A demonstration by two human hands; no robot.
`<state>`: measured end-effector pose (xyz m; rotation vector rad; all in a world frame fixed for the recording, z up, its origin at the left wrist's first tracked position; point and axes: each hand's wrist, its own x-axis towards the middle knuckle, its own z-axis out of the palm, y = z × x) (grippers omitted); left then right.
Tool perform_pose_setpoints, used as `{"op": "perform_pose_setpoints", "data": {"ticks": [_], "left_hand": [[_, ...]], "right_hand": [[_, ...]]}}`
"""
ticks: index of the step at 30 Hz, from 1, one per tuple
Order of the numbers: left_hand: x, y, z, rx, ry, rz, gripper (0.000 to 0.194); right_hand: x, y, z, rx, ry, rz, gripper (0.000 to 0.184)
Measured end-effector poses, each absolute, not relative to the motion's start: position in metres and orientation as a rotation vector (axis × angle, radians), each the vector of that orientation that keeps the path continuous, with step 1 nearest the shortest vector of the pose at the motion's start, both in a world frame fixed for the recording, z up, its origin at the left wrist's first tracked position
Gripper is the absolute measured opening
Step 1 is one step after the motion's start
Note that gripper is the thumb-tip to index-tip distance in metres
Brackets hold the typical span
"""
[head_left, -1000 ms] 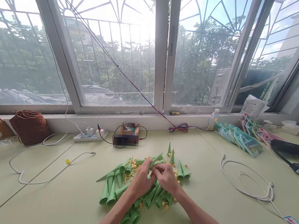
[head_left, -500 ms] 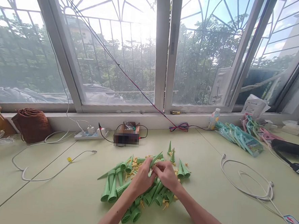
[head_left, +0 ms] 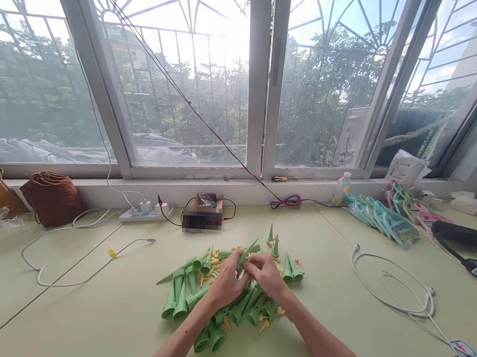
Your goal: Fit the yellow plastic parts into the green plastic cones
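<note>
My left hand (head_left: pixel 229 279) is closed around a green plastic cone spike (head_left: pixel 251 247), its point tilted up and to the right. The fingertips of my right hand (head_left: pixel 265 277) are pinched together against the spike's side; whatever they grip is hidden. Beneath and around both hands lies a heap of similar green hollow cones (head_left: pixel 180 304), some on their sides with the round open ends showing. Small yellow plastic fittings (head_left: pixel 264 324) are scattered among them. To the right, a pair of cones (head_left: pixel 293 269) leans together, and further back two more cones (head_left: pixel 275 246) stand upright with yellow pieces near them.
A white charging cable (head_left: pixel 74 286) curves across the table's left, and another white cable (head_left: pixel 392 306) coils at the right. Along the back are a power strip (head_left: pixel 147 214), a small box (head_left: pixel 208 202), a bottle (head_left: pixel 342 188), bagged hangers (head_left: pixel 385 220) and a brown pouch (head_left: pixel 53 199).
Both hands stay almost in place. The held spike has turned slightly, and my right fingers have shifted a little along its side. The heap looks the same.
</note>
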<state>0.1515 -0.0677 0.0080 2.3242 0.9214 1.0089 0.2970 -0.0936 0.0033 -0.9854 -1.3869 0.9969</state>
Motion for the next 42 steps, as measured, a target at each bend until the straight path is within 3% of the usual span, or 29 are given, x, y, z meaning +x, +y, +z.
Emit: {"op": "perform_pose_setpoints", "data": {"ticks": [11,16,22,27,36,42], "left_hand": [[0.151,-0.071,0.013,2.307,0.895,0.974,0.025],[0.147,-0.069,0.015,2.168,0.861,0.954,0.04],[0.148,-0.056,0.018,1.796,0.761,0.984,0.037],[0.149,-0.049,0.021,1.568,0.833,1.174,0.033],[0.145,-0.048,0.02,1.6,0.957,1.248,0.03],[0.144,-0.046,0.02,1.646,1.048,1.305,0.029]], "right_hand": [[0.3,-0.094,0.008,-0.932,-1.316,1.152,0.032],[0.301,-0.092,0.007,-0.971,-1.324,1.117,0.038],[0.305,-0.088,0.004,-1.062,-1.313,0.879,0.049],[0.307,-0.09,0.002,-1.213,-1.441,0.58,0.043],[0.301,-0.096,-0.002,-1.239,-1.713,0.442,0.017],[0.298,-0.101,-0.007,-1.193,-1.959,0.4,0.021]]}}
